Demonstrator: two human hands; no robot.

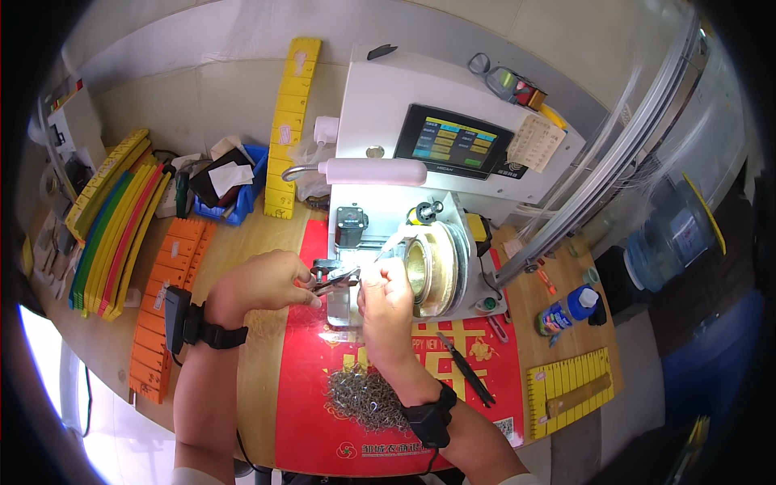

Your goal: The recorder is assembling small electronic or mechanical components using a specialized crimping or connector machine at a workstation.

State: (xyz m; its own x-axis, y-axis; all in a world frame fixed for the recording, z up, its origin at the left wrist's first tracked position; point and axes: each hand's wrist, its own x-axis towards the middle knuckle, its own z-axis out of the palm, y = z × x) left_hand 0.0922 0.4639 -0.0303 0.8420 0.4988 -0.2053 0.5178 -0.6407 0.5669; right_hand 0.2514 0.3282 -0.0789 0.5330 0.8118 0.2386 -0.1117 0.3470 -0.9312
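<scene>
A white desktop machine stands on a red mat, its work area brightly lit by a lamp. My left hand is bent in from the left with its fingers closed around a dark slim tool, whose tip points into the glare. Beside it, my right hand is pinched in front of the spool; what lies between its fingertips is too small and overexposed to make out. Below the hands lies a tangled heap of thin silvery metal pieces. Black tweezers rest right of the heap.
Behind the work area rises a white housing with a touchscreen. Orange ruled boards and colourful stacked boards stand left, near a blue bin. On the right are a blue bottle and a yellow ruled board.
</scene>
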